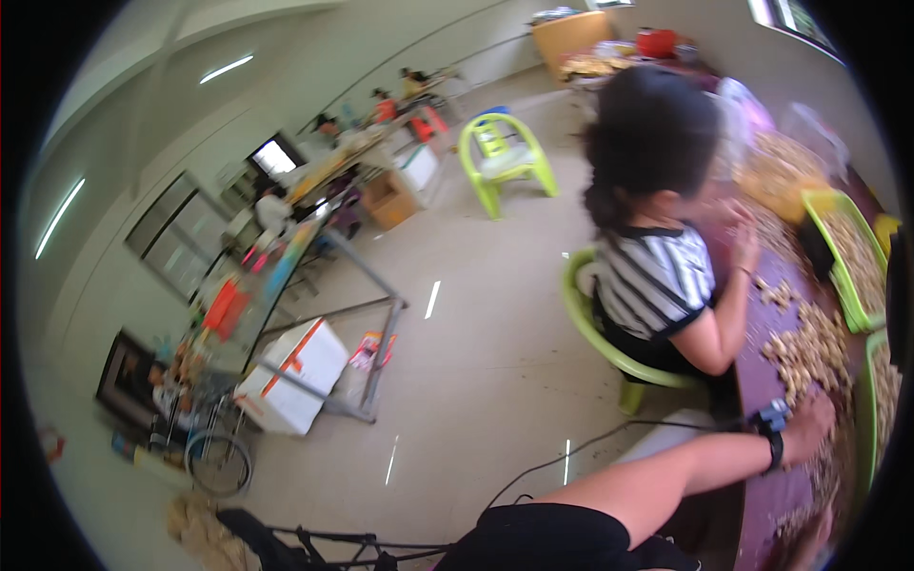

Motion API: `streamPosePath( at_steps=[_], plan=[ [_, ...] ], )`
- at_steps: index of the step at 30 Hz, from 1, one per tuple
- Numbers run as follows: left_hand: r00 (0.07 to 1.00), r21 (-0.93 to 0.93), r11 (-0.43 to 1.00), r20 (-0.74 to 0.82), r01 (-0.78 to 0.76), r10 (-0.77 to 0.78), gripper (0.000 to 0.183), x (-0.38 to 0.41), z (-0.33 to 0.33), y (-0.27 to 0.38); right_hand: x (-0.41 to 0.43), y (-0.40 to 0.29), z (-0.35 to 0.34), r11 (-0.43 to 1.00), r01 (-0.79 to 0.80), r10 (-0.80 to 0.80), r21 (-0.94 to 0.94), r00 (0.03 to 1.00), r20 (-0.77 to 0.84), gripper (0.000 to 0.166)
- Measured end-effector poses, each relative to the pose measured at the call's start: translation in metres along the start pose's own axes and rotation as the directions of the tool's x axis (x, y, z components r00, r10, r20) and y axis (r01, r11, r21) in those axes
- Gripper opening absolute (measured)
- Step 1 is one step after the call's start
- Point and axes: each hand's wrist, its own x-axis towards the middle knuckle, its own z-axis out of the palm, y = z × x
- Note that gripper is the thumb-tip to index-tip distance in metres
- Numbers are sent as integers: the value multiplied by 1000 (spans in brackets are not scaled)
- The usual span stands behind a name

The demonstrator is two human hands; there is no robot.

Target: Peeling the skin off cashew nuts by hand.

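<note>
My left hand (810, 426), wearing a dark wristband with a small device (771, 415) wired to a black cable, rests at the near edge of a pile of tan nuts (810, 353), which look like unshelled peanuts. Its fingers are blurred against the pile, so whether they hold anything is unclear. Low at the right rim, part of my right hand (817, 535) shows beside small tan bits (792, 519) on the purple tabletop (760, 492). Its fingers are mostly cut off or blurred.
Green trays (850, 285) of tan pieces line the table's far side. A co-worker (650, 285) sits in a green chair (582, 300) beside me, hands over the table. Behind are another green chair (493, 157), a white box (293, 378) and a wheelchair (218, 460).
</note>
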Motion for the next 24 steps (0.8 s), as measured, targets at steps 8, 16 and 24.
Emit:
streamPosePath(
  at_steps=[8, 16, 24],
  plan=[
    [991, -188, 977, -101, -105, 88, 18, 15, -22, 4, -32, -12, -20, 976, -13, -28, -217, 983, -184, 34],
    [985, -242, 961, -137, -134, 102, 16, 19, -23, 11, -36, -33, -32, 974, -198, 173, -107, 963, -207, 33],
    [918, -855, 479, -9, 199, -397, 12, 14, -38, -5, -38, -30, -33, 984, -166, 155, -62, 976, -152, 33]
  ],
)
